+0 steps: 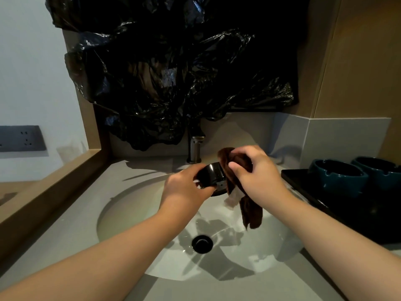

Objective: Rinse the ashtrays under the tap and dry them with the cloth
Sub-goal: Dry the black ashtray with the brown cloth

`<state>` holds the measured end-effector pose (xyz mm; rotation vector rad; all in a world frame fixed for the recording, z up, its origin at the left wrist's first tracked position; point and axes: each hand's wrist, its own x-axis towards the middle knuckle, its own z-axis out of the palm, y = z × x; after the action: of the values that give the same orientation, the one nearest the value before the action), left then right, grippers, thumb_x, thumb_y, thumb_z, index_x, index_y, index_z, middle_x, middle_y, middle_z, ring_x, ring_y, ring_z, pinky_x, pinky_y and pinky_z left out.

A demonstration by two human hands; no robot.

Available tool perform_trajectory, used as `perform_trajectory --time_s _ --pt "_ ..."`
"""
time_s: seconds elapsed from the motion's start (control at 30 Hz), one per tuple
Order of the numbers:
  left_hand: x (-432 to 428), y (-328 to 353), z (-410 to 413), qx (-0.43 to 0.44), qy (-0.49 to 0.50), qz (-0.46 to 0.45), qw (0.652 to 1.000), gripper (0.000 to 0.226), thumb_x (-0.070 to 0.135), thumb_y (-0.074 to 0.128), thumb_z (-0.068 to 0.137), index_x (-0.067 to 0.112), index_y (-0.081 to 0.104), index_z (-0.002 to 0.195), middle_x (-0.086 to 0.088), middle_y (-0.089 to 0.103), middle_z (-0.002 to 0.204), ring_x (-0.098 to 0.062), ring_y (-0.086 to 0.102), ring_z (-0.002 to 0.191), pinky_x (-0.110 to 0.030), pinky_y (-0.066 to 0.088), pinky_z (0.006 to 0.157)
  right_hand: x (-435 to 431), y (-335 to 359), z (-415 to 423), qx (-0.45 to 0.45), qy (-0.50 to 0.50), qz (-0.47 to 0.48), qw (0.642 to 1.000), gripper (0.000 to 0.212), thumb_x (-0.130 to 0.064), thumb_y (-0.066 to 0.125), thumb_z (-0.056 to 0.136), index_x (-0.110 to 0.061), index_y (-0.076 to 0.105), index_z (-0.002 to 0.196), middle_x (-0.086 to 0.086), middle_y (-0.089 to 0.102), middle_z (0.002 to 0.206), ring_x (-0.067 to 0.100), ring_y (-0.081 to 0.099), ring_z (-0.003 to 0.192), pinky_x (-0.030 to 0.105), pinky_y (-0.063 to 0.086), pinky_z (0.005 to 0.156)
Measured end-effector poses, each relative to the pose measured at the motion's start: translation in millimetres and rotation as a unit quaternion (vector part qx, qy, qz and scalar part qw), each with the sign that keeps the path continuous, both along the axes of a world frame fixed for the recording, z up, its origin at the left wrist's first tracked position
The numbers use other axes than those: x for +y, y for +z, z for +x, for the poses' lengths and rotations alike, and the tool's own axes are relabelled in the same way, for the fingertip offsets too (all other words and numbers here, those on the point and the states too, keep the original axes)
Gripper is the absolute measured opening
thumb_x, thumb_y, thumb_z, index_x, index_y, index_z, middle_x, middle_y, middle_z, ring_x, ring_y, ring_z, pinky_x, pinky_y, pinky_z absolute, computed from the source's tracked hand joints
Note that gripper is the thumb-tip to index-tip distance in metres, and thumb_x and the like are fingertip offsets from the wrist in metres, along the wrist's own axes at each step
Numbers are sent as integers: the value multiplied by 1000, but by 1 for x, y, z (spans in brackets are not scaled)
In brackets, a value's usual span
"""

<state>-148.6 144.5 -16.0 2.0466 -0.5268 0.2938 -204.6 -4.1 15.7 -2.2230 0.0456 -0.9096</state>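
My left hand [185, 187] grips a black round ashtray [211, 175] tipped on its side above the white sink basin [130, 213]. My right hand [256, 170] holds a brown cloth [249, 205] pressed against the ashtray's open side, and the cloth's loose end hangs down over the basin. The metal tap [194, 148] stands behind the ashtray, its upper part hidden by black plastic. I see no water running. Two dark teal ashtrays [338, 177] [382, 170] rest on a black tray [303, 183] at the right.
Black plastic sheeting [173, 72] covers the wall above the tap. The black drain [202, 243] sits in the wet basin's middle. A wooden ledge [54, 187] runs along the left, with a dark socket panel [21, 137] on the white wall. Grey countertop [65, 246] surrounds the basin.
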Motion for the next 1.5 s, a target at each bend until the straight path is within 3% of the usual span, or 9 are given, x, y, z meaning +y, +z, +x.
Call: perform_trajectory --time_s 0.2,0.33,0.47,0.67,0.9,1.07,1.27,1.4,1.5 --pt "3 1 4 -3 30 28 999 41 34 75 78 40 64 117 12 68 102 -13 60 101 -36 53 89 -1 -10 6 71 56 -65 994 40 -15 63 89 -23 56 127 -12 40 119 4 43 106 -7 28 77" --pt "2 2 1 -9 34 35 999 43 32 76 78 38 64 118 11 68 102 -13 60 100 -35 52 90 -13 -8 8 78 42 -126 988 41 1 51 91 -19 59 126 -7 47 119 13 48 109 7 31 83" --pt "1 3 -2 -19 34 46 998 40 28 74 78 36 65 116 10 67 100 -13 60 98 -32 52 88 -1 -10 2 30 60 -200 977 43 2 51 89 -16 58 127 -7 47 121 5 40 107 -2 26 87" --pt "0 5 -4 -10 28 25 999 36 27 75 77 36 68 111 10 69 97 -13 62 97 -34 53 87 -3 -12 1 -17 43 -292 955 47 4 52 79 -10 62 122 0 51 115 15 42 102 28 48 84" --pt "2 4 1 7 47 -4 999 29 35 74 76 41 69 105 16 68 91 -9 62 92 -30 54 82 12 -16 -3 -15 61 -372 926 53 8 60 66 -6 64 117 8 58 111 27 52 96 35 52 65" --pt "3 4 4 17 56 -22 998 42 29 77 76 31 67 116 13 68 100 -8 61 97 -21 49 81 -6 -17 5 36 -58 -271 960 57 -2 53 82 -21 50 136 -7 41 120 14 37 110 27 47 83" --pt "2 4 2 -14 49 -14 999 35 30 73 80 32 66 114 15 62 95 -9 58 96 -21 47 81 17 -22 5 -20 25 -337 941 57 8 53 69 -8 58 124 7 53 122 29 49 102 40 52 76" --pt "2 2 4 -7 36 -59 998 41 23 78 77 28 64 115 16 60 96 -7 58 99 -18 43 80 2 -19 8 14 -44 -239 970 62 6 47 83 -16 41 141 -8 37 136 14 34 117 17 34 94" --pt "2 2 7 -1 32 -81 996 36 20 79 75 32 61 104 20 57 89 -6 59 97 -17 44 77 10 -18 5 11 -12 -250 968 64 7 49 83 -15 37 143 -7 33 140 14 33 117 17 32 96"
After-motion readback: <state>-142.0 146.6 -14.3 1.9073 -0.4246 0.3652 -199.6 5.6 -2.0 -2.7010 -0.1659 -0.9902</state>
